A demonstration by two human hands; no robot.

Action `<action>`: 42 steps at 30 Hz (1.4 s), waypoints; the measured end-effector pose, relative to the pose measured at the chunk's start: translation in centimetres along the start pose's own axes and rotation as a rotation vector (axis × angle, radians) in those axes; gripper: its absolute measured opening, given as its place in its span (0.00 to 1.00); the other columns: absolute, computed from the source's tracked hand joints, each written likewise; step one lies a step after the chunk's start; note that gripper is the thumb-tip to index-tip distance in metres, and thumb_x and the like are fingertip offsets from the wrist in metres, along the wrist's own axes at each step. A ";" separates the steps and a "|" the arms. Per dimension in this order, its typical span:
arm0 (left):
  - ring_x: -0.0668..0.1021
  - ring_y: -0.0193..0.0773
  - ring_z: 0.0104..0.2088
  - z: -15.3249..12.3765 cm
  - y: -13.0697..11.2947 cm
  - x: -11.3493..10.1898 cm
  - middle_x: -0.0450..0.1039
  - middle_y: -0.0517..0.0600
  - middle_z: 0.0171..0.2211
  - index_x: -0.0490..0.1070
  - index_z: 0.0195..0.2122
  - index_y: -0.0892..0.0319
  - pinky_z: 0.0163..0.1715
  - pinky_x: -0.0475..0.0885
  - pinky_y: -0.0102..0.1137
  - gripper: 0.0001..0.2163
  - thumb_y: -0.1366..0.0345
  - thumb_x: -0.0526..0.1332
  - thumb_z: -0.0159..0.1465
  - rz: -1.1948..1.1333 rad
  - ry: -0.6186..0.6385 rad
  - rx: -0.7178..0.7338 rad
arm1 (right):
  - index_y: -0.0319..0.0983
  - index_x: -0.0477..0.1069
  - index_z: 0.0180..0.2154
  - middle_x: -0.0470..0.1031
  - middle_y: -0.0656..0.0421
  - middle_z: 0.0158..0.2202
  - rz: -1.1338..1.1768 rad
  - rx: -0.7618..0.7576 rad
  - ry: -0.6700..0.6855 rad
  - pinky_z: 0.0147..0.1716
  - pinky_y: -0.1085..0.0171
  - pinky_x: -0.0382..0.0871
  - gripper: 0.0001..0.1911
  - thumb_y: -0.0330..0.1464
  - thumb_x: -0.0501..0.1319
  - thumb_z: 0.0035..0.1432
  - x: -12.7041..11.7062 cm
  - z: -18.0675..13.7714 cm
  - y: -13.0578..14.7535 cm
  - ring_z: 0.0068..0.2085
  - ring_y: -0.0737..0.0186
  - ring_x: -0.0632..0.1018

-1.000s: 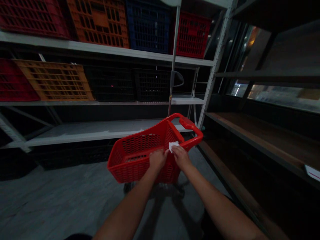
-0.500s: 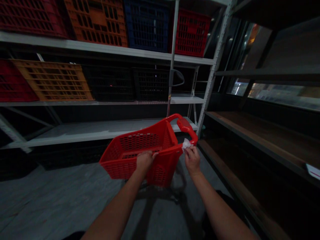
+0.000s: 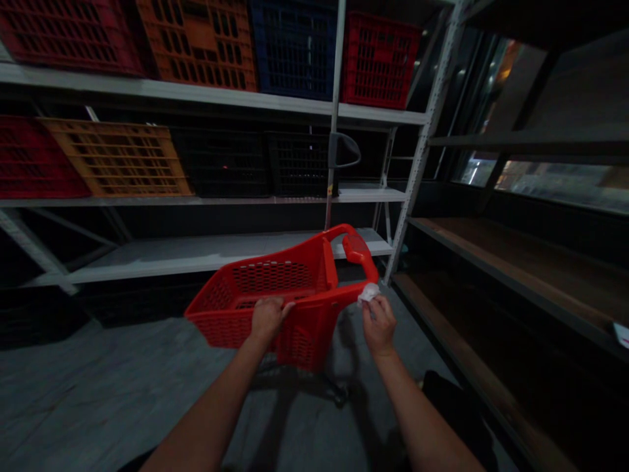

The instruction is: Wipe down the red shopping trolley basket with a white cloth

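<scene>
A red plastic shopping cart (image 3: 304, 328) stands in front of me, its basket to the left and its handle to the right. My left hand (image 3: 268, 321) is closed over the near rim of the basket, the fingers reaching inside and the thumb along the edge. In my right hand (image 3: 378, 322) a crumpled white tissue (image 3: 369, 294) is pinched between the fingers. The tissue lies at the near corner of the handle and seems to touch it. A caster wheel (image 3: 340, 395) shows under the cart.
Behind the cart a white metal rack (image 3: 211, 203) carries plastic crates, among them a yellow crate (image 3: 122, 157) and a blue crate (image 3: 297, 49). A pole with a grey loop handle (image 3: 346, 151) stands upright before it. Wooden shelves (image 3: 511, 275) run along the right side.
The cart has shifted slightly left in view, with my left hand still on its rim. My right hand stays at the handle corner with the tissue.
</scene>
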State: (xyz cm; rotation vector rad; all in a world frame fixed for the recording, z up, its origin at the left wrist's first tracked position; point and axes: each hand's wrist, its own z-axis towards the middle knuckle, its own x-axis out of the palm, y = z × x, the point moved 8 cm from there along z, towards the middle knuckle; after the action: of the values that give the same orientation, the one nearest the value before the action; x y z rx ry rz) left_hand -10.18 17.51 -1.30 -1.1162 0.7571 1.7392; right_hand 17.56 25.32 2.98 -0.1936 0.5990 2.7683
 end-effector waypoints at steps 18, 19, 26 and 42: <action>0.74 0.44 0.32 -1.4 0.4 -1.3 0.75 0.55 0.27 0.69 0.25 0.59 0.36 0.60 0.37 0.23 0.51 0.41 0.63 -0.056 -0.119 0.011 | 0.38 0.72 0.34 0.65 0.55 0.31 0.056 0.024 0.093 0.37 0.63 0.67 0.11 0.26 0.51 0.58 2.5 0.0 3.0 0.35 0.63 0.70; 0.74 0.44 0.32 -1.5 0.3 -1.3 0.75 0.54 0.27 0.69 0.25 0.59 0.36 0.59 0.37 0.23 0.51 0.41 0.63 -0.058 -0.121 0.011 | 0.38 0.72 0.35 0.66 0.55 0.32 0.058 0.004 0.127 0.38 0.63 0.67 0.11 0.25 0.51 0.58 3.5 -0.2 3.9 0.36 0.63 0.70; 0.74 0.43 0.32 -1.6 1.2 -1.3 0.75 0.53 0.27 0.68 0.25 0.59 0.36 0.59 0.37 0.22 0.51 0.43 0.62 -0.087 -0.127 0.033 | 0.39 0.71 0.40 0.68 0.54 0.34 0.075 -0.167 0.326 0.42 0.63 0.66 0.13 0.25 0.50 0.58 6.0 -0.5 6.9 0.39 0.61 0.70; 0.73 0.39 0.31 -2.2 2.4 -1.6 0.74 0.52 0.26 0.67 0.24 0.59 0.39 0.59 0.36 0.20 0.51 0.45 0.62 -0.138 -0.192 0.031 | 0.39 0.76 0.30 0.75 0.56 0.32 0.106 0.020 0.625 0.38 0.63 0.67 0.11 0.23 0.57 0.49 6.2 10.8 -2.0 0.36 0.61 0.75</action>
State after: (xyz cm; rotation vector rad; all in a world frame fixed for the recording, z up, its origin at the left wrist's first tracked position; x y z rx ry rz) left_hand -11.28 14.09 -0.65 -0.9427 0.5736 1.6836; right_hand 11.64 33.19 10.79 -1.0727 0.7939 2.7791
